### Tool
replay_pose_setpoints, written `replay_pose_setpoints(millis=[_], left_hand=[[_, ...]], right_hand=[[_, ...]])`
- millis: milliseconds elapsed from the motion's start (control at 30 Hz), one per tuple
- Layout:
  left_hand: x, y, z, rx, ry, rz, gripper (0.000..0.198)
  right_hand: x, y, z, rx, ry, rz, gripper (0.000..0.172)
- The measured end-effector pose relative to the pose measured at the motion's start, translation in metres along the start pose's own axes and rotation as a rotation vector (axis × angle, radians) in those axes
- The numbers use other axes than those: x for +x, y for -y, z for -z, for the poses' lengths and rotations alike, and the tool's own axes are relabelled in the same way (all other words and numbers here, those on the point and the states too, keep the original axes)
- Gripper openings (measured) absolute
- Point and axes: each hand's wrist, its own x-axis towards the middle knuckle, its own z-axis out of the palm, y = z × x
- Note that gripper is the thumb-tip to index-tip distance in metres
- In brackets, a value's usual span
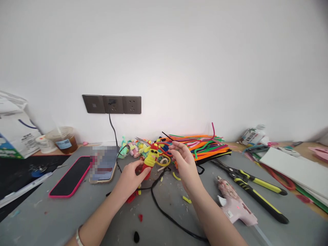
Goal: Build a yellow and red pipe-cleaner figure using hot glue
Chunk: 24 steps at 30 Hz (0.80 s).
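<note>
My left hand [132,179] is closed around a small yellow and red pipe-cleaner figure [150,159], which stands nearly upright with dark marks on its head. To the right of it, my right hand [185,164] is raised with its fingertips pinched on a thin black pipe cleaner [167,136], whose free end points up and left. The two hands are apart. Below them, short yellow pieces [187,199], a small red piece [140,217] and a black teardrop-shaped piece [136,236] lie on the grey mat [112,225].
Colourful pipe cleaners [205,145] lie heaped by the wall. At right are yellow-black pliers [252,191] and a pink glue gun [235,203]. A black cable [166,213] crosses the mat. Two phones, one pink-edged [70,177], and a drink cup [64,140] are at left.
</note>
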Motion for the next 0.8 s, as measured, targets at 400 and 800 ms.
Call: replay_pose_setpoints(millis=[400,800], left_hand=[[-0.004,0.0,-0.007,0.327,-0.003,0.019,0.028],[-0.006,0.01,-0.014,0.367,-0.205,-0.192,0.037]], right_hand=[[-0.108,0.01,0.162,-0.914,-0.48,-0.085,0.045],[-0.111,-0.005,0.216,-1.026,-0.249,-0.476,0.064]])
